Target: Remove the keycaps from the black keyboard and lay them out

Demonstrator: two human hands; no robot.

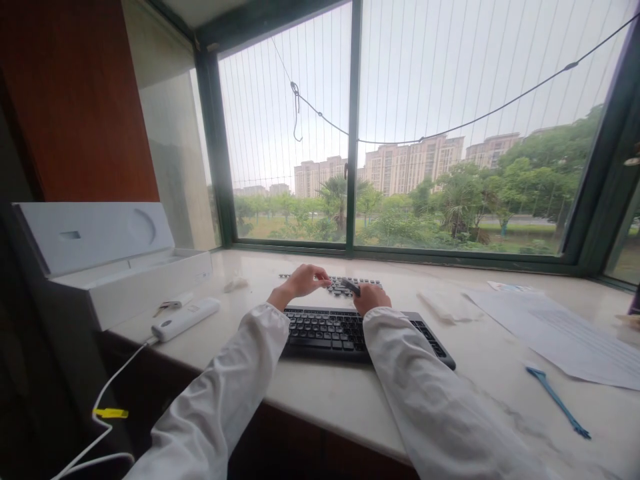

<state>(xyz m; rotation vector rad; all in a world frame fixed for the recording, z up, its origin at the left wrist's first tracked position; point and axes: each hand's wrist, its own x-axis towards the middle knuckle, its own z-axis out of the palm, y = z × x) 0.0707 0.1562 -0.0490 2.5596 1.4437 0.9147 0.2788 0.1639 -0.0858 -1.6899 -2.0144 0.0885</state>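
A black keyboard (325,330) lies on the white marbled counter, partly hidden by my right sleeve. Beyond its back edge, several loose dark keycaps (367,283) are laid out in rows. Over the left part of those rows, my left hand (301,281) is bent with thumb and forefinger drawn together; what they hold, if anything, is too small to make out. My right hand (371,297) is closed around a short dark tool (351,287) whose end points left toward the other hand. Its exact kind cannot be made out.
An open white box (150,277) stands at left, near a white power strip (186,320) and keys (169,305). Printed paper (555,327), a crumpled clear plastic bag (447,307) and a blue brush-like tool (559,402) lie at right. A window (350,243) closes off the back.
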